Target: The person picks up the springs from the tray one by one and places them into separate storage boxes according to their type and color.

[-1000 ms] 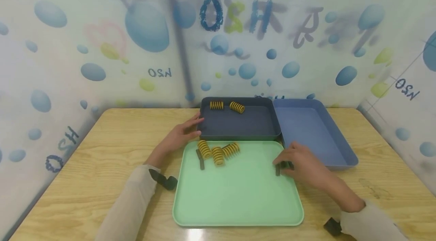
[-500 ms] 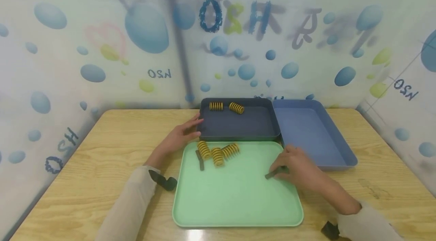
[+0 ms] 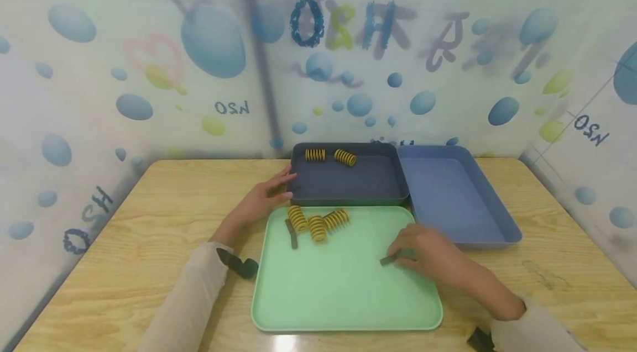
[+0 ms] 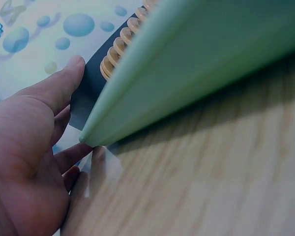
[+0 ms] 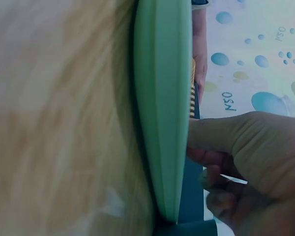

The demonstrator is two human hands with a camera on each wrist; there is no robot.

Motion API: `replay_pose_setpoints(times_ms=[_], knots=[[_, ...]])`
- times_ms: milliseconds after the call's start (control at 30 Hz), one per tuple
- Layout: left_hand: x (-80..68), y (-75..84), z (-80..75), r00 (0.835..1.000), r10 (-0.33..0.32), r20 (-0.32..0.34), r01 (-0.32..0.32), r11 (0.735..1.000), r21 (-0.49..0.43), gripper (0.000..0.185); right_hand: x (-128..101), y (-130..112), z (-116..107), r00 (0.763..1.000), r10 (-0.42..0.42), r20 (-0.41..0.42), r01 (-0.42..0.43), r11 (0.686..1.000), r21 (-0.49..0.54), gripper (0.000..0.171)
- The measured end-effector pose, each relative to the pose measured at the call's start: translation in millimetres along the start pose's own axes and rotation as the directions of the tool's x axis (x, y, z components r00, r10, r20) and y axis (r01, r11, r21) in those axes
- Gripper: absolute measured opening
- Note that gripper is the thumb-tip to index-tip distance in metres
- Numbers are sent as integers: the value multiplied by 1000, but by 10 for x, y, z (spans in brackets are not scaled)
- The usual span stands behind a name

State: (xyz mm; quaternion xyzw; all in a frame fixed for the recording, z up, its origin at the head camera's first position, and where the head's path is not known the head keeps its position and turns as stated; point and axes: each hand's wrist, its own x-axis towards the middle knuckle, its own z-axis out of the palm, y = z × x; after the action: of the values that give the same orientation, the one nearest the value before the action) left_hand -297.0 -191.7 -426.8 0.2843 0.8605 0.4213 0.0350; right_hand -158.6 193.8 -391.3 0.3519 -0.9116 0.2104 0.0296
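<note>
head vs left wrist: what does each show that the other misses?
Head only: the right hand pinching a small dark strip on the green tray, the empty blue tray, two springs in the dark tray, another dark strip.

Left wrist only: a close look at the green tray's underside, with the left hand's fingers beside its corner.

Both: left hand, green tray, dark tray, yellow springs on the green tray.

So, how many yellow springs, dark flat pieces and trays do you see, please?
Yellow springs: 5, namely 2 in the dark tray and 3 on the green tray
Dark flat pieces: 2, one beside the springs and one under the right hand
Trays: 3, counting the blue tray
Total: 10
</note>
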Motion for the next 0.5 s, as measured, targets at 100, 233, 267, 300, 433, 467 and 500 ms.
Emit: replay_pose_setpoints(times_ms=[100, 233, 267, 300, 433, 467, 500], knots=[[-2, 6, -2, 1000, -5, -1, 5, 1000, 0, 57, 4, -20, 20, 999, 17, 35, -20, 996, 82, 22], [-3, 6, 3, 1000, -15, 0, 15, 1000, -14, 57, 4, -9, 57, 998, 28, 55, -38, 983, 178, 22], [-3, 5, 4, 1000, -14, 1, 14, 1000, -17, 56, 4, -3, 68, 998, 29, 52, -39, 981, 189, 22], [-3, 6, 6, 1000, -14, 1, 14, 1000, -20, 56, 4, 4, 80, 998, 30, 47, -39, 979, 199, 23], [-6, 23, 6, 1000, -8, -1, 8, 1000, -29, 55, 6, 26, 131, 999, 39, 26, -44, 968, 248, 23], [-6, 29, 5, 1000, -6, -3, 6, 1000, -30, 55, 7, 31, 145, 999, 47, 26, -52, 963, 264, 23], [-8, 34, 5, 1000, -5, -4, 5, 999, -33, 54, 6, 35, 157, 998, 53, 27, -58, 958, 280, 23]])
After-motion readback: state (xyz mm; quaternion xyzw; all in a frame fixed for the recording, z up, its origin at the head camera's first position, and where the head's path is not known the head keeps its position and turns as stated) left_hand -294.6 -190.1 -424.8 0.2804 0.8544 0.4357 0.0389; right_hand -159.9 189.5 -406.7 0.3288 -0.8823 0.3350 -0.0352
